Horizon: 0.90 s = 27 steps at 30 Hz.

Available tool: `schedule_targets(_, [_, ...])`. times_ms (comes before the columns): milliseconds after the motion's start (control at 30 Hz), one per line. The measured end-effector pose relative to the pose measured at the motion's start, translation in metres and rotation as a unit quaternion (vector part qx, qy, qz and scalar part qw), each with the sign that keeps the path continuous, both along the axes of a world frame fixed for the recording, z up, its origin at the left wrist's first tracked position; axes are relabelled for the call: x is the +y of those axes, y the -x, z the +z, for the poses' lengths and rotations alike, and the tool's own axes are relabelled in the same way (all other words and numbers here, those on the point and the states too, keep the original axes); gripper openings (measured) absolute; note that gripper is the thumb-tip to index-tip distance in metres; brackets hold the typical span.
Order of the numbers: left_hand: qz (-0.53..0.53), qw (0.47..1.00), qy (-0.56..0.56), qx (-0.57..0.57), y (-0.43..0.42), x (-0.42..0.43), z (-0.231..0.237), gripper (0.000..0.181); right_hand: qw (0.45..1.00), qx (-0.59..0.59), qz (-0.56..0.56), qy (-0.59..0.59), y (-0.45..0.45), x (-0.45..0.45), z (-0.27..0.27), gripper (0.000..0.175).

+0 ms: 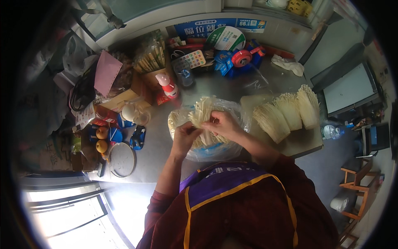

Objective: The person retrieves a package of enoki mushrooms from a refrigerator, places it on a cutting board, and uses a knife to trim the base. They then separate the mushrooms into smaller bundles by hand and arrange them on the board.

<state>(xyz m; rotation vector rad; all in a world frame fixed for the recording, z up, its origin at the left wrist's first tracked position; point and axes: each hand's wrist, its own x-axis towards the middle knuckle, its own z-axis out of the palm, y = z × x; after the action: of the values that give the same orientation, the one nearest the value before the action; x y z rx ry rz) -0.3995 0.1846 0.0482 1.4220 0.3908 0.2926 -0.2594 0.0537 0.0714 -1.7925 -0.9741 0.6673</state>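
Observation:
Between my fingers is a small bunch of enoki mushrooms (201, 110), its pale caps pointing away from me. My left hand (183, 137) pinches the bunch from the left side. On the other side, my right hand (225, 124) grips it with thumb and fingers. Just below lies a clear plastic bag (214, 154), spread open, with loose enoki strands inside. To the right, several larger enoki clumps (270, 121) lie side by side on a pale cutting board (298, 147). My hands hide part of the bag's contents.
Left on the metal table (152, 165) are a round hoop-like object (122, 159), two round fruits (101, 140) and a jar (141, 116). A red-and-white spray bottle (168, 87), a clear cup (184, 74) and a box of packaged chopsticks (152, 60) stand farther back. A white cloth (288, 65) lies back right.

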Motion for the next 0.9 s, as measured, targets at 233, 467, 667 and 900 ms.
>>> schedule_targets(233, [0.157,0.987,-0.025,-0.012,0.009,0.018,0.014,0.006,0.816,0.528,-0.014,-0.237,0.008,-0.014,0.033,0.016])
schedule_targets(467, [0.054,0.986,-0.143,0.071,-0.002,0.0,0.002,0.01,1.0,0.018,-0.006,0.017,0.005,0.002,0.001,0.02])
schedule_targets(667, [0.109,0.993,0.033,0.032,0.005,0.02,-0.002,0.007,0.995,0.083,-0.009,-0.062,0.004,-0.014,0.016,0.018])
schedule_targets(900, [0.097,0.994,0.028,-0.05,0.021,0.024,0.02,0.008,0.926,0.317,0.016,-0.202,-0.015,-0.016,-0.009,0.018])
